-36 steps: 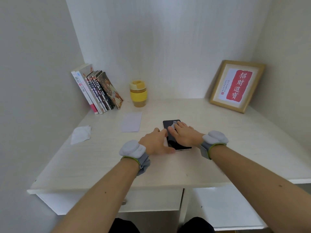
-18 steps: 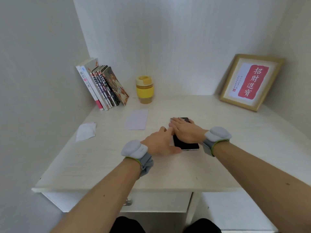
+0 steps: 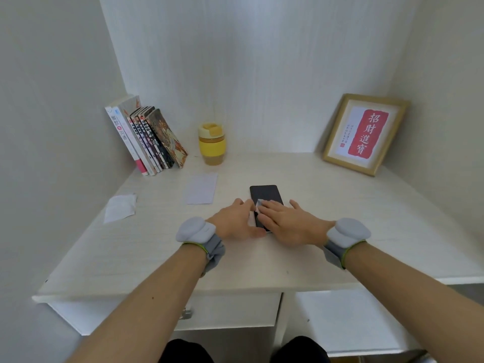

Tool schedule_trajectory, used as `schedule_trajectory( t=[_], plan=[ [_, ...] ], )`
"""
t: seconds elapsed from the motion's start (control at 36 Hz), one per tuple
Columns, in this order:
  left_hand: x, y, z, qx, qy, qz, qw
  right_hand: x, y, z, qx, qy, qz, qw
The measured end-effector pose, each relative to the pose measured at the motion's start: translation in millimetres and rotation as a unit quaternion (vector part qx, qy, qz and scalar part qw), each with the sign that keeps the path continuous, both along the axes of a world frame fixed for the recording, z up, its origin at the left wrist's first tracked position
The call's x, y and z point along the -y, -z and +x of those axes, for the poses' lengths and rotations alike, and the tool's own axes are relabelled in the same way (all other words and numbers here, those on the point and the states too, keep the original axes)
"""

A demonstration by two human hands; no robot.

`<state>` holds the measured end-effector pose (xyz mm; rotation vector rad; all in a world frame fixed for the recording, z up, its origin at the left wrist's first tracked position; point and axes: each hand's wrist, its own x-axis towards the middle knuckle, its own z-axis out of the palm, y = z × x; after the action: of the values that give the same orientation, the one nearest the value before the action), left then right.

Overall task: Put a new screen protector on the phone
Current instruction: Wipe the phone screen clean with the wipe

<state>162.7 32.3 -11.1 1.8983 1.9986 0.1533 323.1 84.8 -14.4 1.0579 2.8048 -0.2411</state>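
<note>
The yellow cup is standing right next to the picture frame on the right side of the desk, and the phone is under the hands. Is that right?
Not quite. In the head view the yellow cup stands next to the books at the back left, far from the picture frame. The phone is indeed under the hands.

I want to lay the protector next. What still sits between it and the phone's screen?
The right hand lies flat on the phone, pressing a small wipe to the glass; the left hand steadies its edge.

The light is soft and even, brighter on the back wall. Shadows are weak. The wide lens bends the side walls, and fine details look slightly blurred.
</note>
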Motion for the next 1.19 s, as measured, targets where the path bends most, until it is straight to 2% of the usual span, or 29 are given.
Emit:
schedule_trajectory(
  t=[0.19, 0.53, 0.67, 0.78, 1.0, 1.19],
  plan=[
    [0, -5, -1, 0.003, 0.013, -0.001, 1.0, -20, 1, -15, 0.026, 0.004, 0.026, 0.999],
    [-9, -4, -15, 0.062, -0.019, -0.017, 0.998, -59, -6, -42, -0.028, 0.079, -0.039, 0.996],
    [-11, 0, -13, 0.053, -0.042, 0.012, 0.998, -55, -8, -44, -0.022, 0.068, -0.033, 0.997],
    [-10, 4, -12, 0.012, -0.033, 0.038, 0.999, -47, -5, -39, -0.022, 0.06, -0.035, 0.997],
    [-9, 6, -10, -0.017, -0.027, 0.055, 0.998, -32, 1, -25, -0.044, 0.011, -0.004, 0.999],
    [-11, 6, -11, -0.01, -0.037, 0.038, 0.999, -31, 1, -19, -0.085, 0.006, 0.076, 0.993]
  ],
)
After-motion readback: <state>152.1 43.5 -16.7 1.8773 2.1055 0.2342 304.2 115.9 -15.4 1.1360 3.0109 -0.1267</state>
